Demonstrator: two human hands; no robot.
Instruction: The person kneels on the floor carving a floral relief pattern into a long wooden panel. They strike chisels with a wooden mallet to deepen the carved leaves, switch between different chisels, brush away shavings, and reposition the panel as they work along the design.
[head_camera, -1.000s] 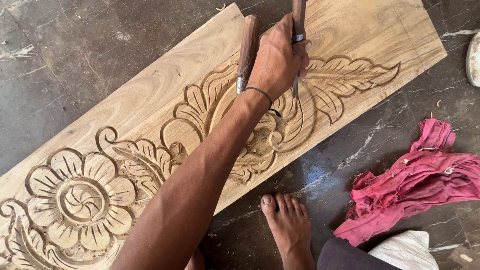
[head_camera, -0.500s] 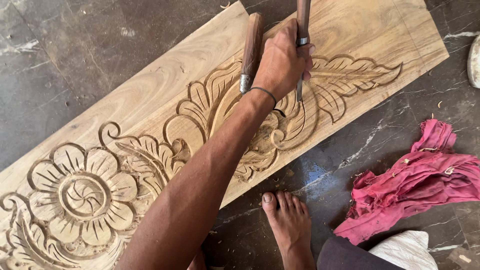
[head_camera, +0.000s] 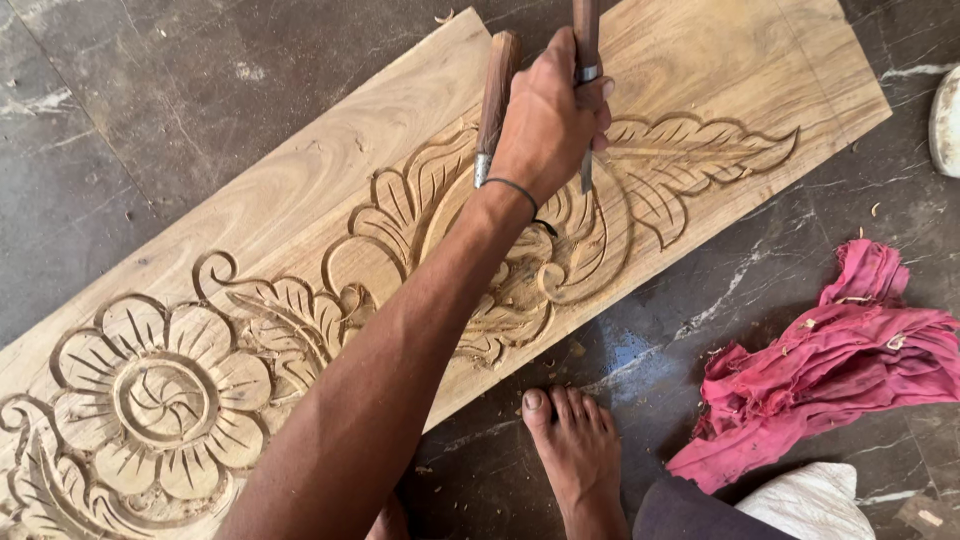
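We grip two wooden-handled steel chisels (head_camera: 585, 75) in our closed left hand (head_camera: 548, 125), at the far middle of the long pale wooden board carved with flowers and leaves (head_camera: 300, 200); crumpled red cloth (head_camera: 840, 365) lies right.

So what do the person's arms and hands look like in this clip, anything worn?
Only one arm shows. It is bare, with no sleeve and no glove on the hand. A thin dark band circles the wrist. No rings or markings can be made out. Which arm it is cannot be told, and the other hand is out of view.
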